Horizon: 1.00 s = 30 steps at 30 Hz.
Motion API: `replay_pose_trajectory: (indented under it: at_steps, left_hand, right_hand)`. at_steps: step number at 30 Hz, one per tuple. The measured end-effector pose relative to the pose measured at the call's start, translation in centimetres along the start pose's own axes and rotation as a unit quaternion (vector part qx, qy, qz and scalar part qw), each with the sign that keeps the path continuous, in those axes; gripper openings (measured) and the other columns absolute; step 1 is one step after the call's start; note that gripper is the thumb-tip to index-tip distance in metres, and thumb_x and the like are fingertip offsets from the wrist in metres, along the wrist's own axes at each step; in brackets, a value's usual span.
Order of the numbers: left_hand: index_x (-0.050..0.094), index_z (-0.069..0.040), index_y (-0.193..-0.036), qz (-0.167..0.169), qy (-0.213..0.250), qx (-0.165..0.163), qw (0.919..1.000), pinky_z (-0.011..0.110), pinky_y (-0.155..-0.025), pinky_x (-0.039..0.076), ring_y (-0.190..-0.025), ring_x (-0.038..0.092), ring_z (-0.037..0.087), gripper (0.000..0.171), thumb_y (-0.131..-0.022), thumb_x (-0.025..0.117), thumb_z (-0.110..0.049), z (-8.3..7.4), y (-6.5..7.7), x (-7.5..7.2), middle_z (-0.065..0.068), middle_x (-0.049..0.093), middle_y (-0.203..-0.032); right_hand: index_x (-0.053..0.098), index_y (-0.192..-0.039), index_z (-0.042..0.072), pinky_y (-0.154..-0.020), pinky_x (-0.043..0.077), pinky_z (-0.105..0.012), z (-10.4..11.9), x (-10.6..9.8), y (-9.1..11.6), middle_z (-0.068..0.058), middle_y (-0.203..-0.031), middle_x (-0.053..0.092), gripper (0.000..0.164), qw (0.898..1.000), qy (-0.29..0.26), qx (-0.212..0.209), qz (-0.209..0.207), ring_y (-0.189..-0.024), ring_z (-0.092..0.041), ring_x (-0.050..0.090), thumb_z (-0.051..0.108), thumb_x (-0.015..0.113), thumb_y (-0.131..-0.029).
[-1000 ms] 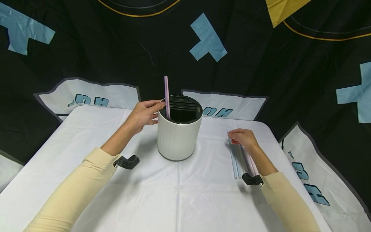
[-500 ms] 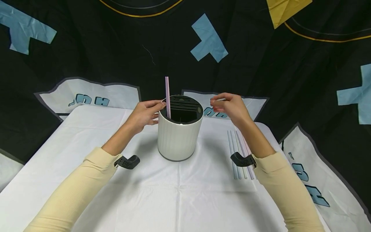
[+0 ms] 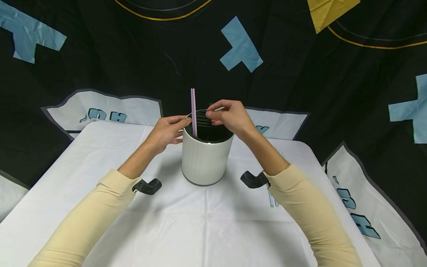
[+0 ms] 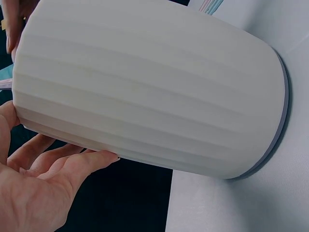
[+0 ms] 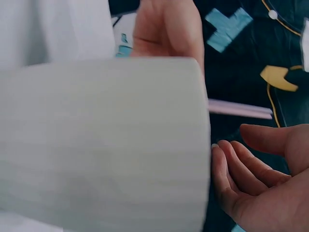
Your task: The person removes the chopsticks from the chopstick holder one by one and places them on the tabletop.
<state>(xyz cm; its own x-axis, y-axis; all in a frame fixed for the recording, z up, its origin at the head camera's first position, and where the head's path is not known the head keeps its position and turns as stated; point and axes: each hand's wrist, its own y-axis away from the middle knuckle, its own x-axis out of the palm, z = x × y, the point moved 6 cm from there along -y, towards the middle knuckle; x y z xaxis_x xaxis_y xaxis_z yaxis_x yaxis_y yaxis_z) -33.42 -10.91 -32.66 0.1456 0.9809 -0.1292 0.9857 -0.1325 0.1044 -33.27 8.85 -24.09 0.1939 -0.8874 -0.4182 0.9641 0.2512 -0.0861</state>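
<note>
A white ribbed round container (image 3: 207, 161) with a black slotted top (image 3: 217, 135) stands upright on the white-covered table. Two slim pink-lilac sticks (image 3: 193, 107), like chopsticks, stand in it at the left of the opening. My left hand (image 3: 166, 131) holds the container's left side, thumb at the rim and fingers along the wall. Over the right of the opening is my right hand (image 3: 230, 116); in the right wrist view its thumb and fingers are apart with nothing seen between them. The hand hides part of the slotted top.
More slim pastel sticks (image 3: 272, 198) lie on the table to the right, mostly hidden under my right forearm; their ends (image 4: 210, 6) show in the left wrist view. A black cloth backdrop (image 3: 133, 59) with blue tape pieces (image 3: 241, 44) rises behind the table.
My right hand has left the sticks on the right, risen, and moved left to above the container's top. The left hand and the container stay in place.
</note>
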Motion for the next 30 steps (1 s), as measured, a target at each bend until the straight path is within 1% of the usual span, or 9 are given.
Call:
replay_pose_trajectory:
  at_steps: [5, 11, 15, 20, 24, 27, 30]
  left_hand:
    - [0.051, -0.012, -0.149, 0.003, 0.001, 0.001, 1.0000, 0.052, -0.107, 0.050, -0.139, 0.050, 0.036, 0.055, -0.102, 0.062, -0.038, -0.1, 0.1, 0.0, 0.010, 0.050, -0.154]
    - [0.051, -0.011, -0.149, 0.005, 0.002, 0.003, 1.0000, 0.052, -0.106, 0.050, -0.139, 0.051, 0.036, 0.055, -0.102, 0.061, -0.037, -0.2, 0.2, 0.0, 0.010, 0.049, -0.155]
    - [0.051, -0.011, -0.149, 0.004, 0.002, 0.003, 1.0000, 0.052, -0.106, 0.051, -0.139, 0.051, 0.037, 0.055, -0.102, 0.061, -0.037, -0.2, 0.2, 0.0, 0.010, 0.049, -0.155]
    - [0.051, -0.011, -0.149, 0.003, 0.004, 0.002, 1.0000, 0.052, -0.105, 0.051, -0.138, 0.051, 0.036, 0.054, -0.102, 0.061, -0.037, -0.2, 0.2, 0.0, 0.010, 0.049, -0.154]
    - [0.052, -0.012, -0.149, 0.003, 0.003, 0.001, 1.0000, 0.051, -0.106, 0.051, -0.139, 0.051, 0.036, 0.054, -0.102, 0.061, -0.037, -0.2, 0.2, -0.1, 0.010, 0.049, -0.155]
    - [0.052, -0.011, -0.149, 0.003, 0.003, 0.001, 1.0000, 0.051, -0.106, 0.051, -0.139, 0.051, 0.036, 0.054, -0.102, 0.061, -0.037, -0.1, 0.2, -0.1, 0.010, 0.049, -0.155]
    - [0.052, -0.011, -0.148, 0.002, 0.006, 0.002, 1.0000, 0.051, -0.106, 0.051, -0.138, 0.051, 0.036, 0.053, -0.102, 0.061, -0.036, -0.1, 0.1, 0.0, 0.010, 0.050, -0.154]
  right_hand:
    - [0.074, -0.109, 0.005, -0.090, 0.060, -0.035, -0.1, 1.9, -0.3, -0.011, -0.112, 0.072, 0.017, 1.000, 0.010, -0.015, 0.017, -0.094, -0.027, 0.071, 0.013, 0.072, -0.095]
    - [0.075, -0.106, 0.005, -0.084, 0.058, -0.037, -0.4, 3.1, -0.6, -0.010, -0.104, 0.074, 0.015, 0.999, 0.017, -0.026, 0.015, -0.097, -0.033, 0.067, 0.013, 0.074, -0.093]
    - [0.075, -0.105, 0.007, -0.084, 0.057, -0.036, -0.6, 3.6, -0.7, -0.009, -0.099, 0.075, 0.015, 0.999, 0.037, -0.024, 0.008, -0.094, -0.026, 0.066, 0.013, 0.076, -0.092]
    - [0.075, -0.103, 0.007, -0.087, 0.058, -0.036, -0.6, 3.7, -0.6, -0.009, -0.097, 0.075, 0.012, 0.999, 0.037, -0.024, -0.004, -0.091, -0.021, 0.066, 0.012, 0.076, -0.092]
    - [0.074, -0.103, 0.006, -0.083, 0.060, -0.033, -0.5, 3.2, -0.5, -0.010, -0.101, 0.075, 0.012, 1.000, 0.012, -0.020, -0.014, -0.089, -0.022, 0.067, 0.011, 0.075, -0.092]
    - [0.072, -0.103, 0.004, -0.080, 0.062, -0.030, -0.3, 2.6, -0.4, -0.012, -0.103, 0.075, 0.012, 0.999, -0.024, -0.016, -0.024, -0.087, -0.023, 0.071, 0.010, 0.074, -0.093]
    - [0.070, -0.104, 0.003, -0.080, 0.064, -0.032, -0.1, 1.8, -0.3, -0.015, -0.103, 0.074, 0.013, 0.997, -0.064, -0.012, -0.039, -0.087, -0.023, 0.075, 0.009, 0.073, -0.093]
